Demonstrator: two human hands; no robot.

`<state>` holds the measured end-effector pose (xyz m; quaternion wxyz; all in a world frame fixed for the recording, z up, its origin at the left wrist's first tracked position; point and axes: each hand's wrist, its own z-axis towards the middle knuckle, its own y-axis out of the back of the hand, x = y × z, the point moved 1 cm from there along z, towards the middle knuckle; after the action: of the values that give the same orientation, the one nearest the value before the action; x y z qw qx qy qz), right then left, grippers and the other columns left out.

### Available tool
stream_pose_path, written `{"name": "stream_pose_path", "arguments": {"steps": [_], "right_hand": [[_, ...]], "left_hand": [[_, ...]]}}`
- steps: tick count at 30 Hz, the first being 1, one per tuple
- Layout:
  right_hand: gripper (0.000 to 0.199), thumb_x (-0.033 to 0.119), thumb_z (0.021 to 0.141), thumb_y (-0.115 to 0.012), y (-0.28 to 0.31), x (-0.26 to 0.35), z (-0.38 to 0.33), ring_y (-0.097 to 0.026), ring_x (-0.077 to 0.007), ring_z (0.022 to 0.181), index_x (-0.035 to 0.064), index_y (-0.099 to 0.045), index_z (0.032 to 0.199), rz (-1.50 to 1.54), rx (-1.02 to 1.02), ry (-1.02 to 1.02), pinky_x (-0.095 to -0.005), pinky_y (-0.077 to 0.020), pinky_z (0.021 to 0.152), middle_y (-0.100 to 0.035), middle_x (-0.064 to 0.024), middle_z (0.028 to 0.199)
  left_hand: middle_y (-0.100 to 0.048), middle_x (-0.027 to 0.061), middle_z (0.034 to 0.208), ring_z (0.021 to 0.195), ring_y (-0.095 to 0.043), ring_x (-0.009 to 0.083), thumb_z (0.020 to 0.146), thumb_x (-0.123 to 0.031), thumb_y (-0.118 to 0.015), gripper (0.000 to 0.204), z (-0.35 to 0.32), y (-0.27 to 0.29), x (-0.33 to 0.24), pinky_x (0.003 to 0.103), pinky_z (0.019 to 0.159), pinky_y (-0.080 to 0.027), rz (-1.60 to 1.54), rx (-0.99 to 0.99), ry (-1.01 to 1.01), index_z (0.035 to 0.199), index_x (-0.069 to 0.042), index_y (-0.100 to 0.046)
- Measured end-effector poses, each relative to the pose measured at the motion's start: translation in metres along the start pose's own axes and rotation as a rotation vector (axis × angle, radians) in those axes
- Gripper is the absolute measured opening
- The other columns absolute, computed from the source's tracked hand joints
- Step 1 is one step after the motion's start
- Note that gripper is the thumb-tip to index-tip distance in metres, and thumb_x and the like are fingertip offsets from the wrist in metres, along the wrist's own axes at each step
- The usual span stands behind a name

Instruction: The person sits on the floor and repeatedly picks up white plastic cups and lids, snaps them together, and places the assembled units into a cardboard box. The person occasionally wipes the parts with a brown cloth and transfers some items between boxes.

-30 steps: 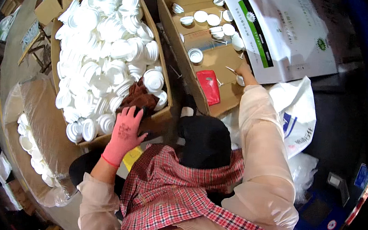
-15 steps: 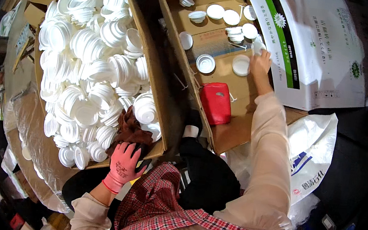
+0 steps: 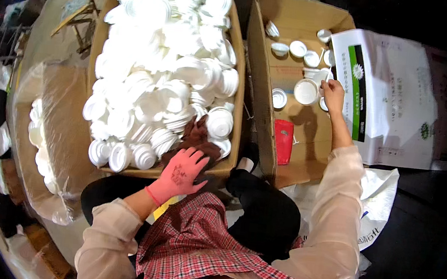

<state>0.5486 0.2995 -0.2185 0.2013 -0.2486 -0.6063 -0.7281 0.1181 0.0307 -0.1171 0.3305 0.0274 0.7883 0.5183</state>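
My left hand [image 3: 180, 174], in a pink glove, lies with fingers stretched out over a crumpled brown cloth [image 3: 195, 143]. The cloth sits at the near edge of a cardboard box heaped with nested white plastic lids [image 3: 172, 94]. My bare right hand [image 3: 333, 96] is over a shallow carton on the right. Its thumb and fingertips pinch the rim of a round white plastic dish [image 3: 306, 91], which appears raised, with a shadow below. Part of that rim is hidden by the fingers. Several small white dishes [image 3: 298, 49] lie in the carton beyond this hand.
A red flat object [image 3: 283, 141] lies in the carton [image 3: 308, 162]. A printed white sheet with a green stripe [image 3: 396, 103] covers the carton's right side. The box wall [image 3: 235, 113] stands between my hands. Clear plastic wrapping [image 3: 59, 176] is at far left.
The view has shifted, with the boxes now farther right in it. My right hand has drawn nearer and gripped the round dish. My left hand stays at the cloth.
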Motion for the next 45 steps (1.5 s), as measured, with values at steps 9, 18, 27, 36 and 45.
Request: {"name": "stream_pose_path", "arguments": {"steps": [9, 18, 27, 36, 45], "right_hand": [[0.024, 0.023, 0.088, -0.064, 0.041, 0.320, -0.094, -0.047, -0.0151, 0.070, 0.0017, -0.066, 0.077, 0.419, 0.548, 0.593, -0.0285, -0.0367, 0.063, -0.048, -0.0039, 0.078], [0.019, 0.019, 0.092, -0.061, -0.053, 0.427, -0.189, -0.060, -0.0180, 0.084, 0.0011, -0.066, 0.090, 0.884, 0.376, 0.293, -0.0299, -0.0472, 0.076, -0.060, -0.0055, 0.083], [0.012, 0.015, 0.096, -0.056, 0.100, 0.313, -0.203, -0.058, -0.0136, 0.069, 0.0036, -0.061, 0.096, 1.036, -0.060, -0.127, -0.0297, -0.0538, 0.070, -0.056, -0.0019, 0.078], [0.035, 0.010, 0.081, -0.066, 0.250, 0.140, -0.287, -0.057, -0.0335, 0.110, 0.0061, -0.063, 0.116, -0.448, -0.086, 0.131, -0.0416, -0.0451, 0.093, -0.061, -0.0176, 0.117], [0.048, 0.028, 0.085, -0.067, -0.080, 0.393, -0.244, -0.064, -0.0310, 0.098, 0.0010, -0.055, 0.123, 0.152, 0.606, 0.289, -0.0374, -0.0492, 0.085, -0.065, -0.0169, 0.112]], "left_hand": [[-0.040, 0.0177, 0.136, 0.123, -0.044, 0.0313, 0.078, -0.012, -0.073, 0.075, -0.024, 0.037, 0.028, 0.038, 0.100, -0.040, -1.080, -0.837, 0.149, 0.140, -0.003, -0.031], [-0.064, 0.0086, 0.103, 0.089, -0.062, 0.0161, 0.083, -0.021, -0.073, 0.052, -0.083, 0.086, 0.050, 0.031, 0.068, -0.055, -1.411, -0.722, 0.253, 0.124, 0.003, -0.053], [-0.054, 0.0159, 0.124, 0.109, -0.057, 0.0342, 0.086, -0.008, -0.062, 0.047, -0.145, 0.124, 0.059, 0.053, 0.086, -0.054, -1.699, -0.969, 0.043, 0.129, 0.002, -0.047], [-0.021, 0.0234, 0.152, 0.137, -0.017, 0.0537, 0.091, -0.049, -0.049, 0.077, -0.182, 0.178, 0.044, 0.071, 0.108, -0.018, -2.241, -0.643, -0.767, 0.148, -0.007, -0.020], [-0.026, 0.0195, 0.152, 0.137, -0.020, 0.0512, 0.093, -0.056, -0.040, 0.066, -0.175, 0.168, 0.060, 0.067, 0.107, -0.023, -2.566, -0.459, -0.798, 0.146, -0.018, -0.030]]}}
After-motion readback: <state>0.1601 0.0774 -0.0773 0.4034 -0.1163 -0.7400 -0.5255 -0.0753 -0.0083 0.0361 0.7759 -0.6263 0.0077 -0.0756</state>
